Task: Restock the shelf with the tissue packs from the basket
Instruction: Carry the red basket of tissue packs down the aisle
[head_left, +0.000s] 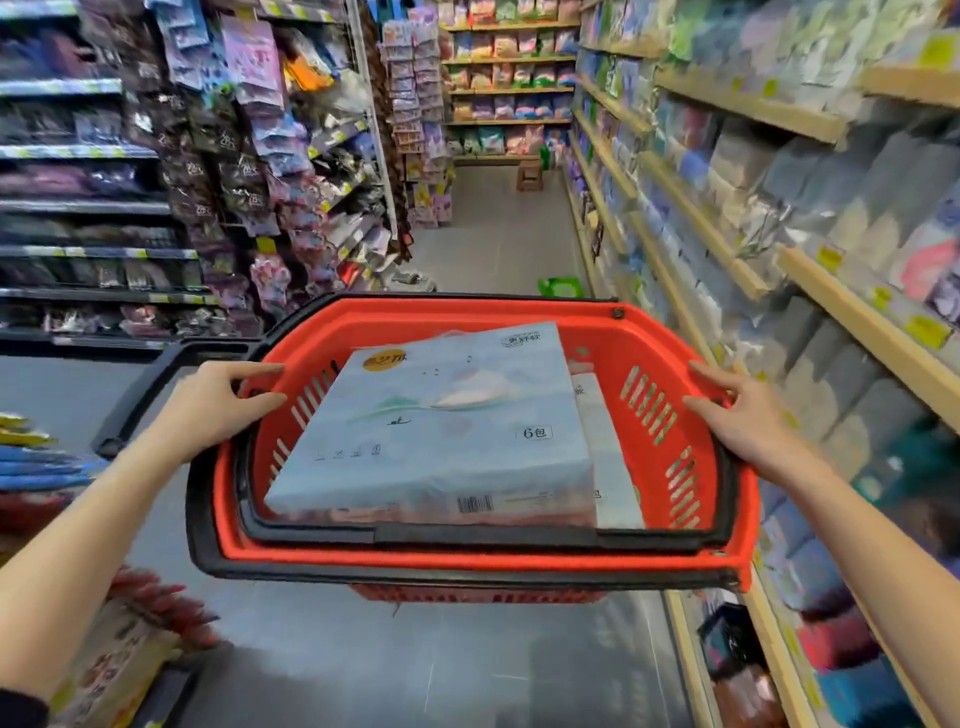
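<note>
Barely started imo: both tissue packs sit in the red basket, left hand and right hand fingers clamped on its rim, shelf untouched.

Two bare forearms are seen, ending in the left hand and the right hand. No rings, watch or gloves are worn. A dark sleeve edge is noted at the left elbow.
</note>
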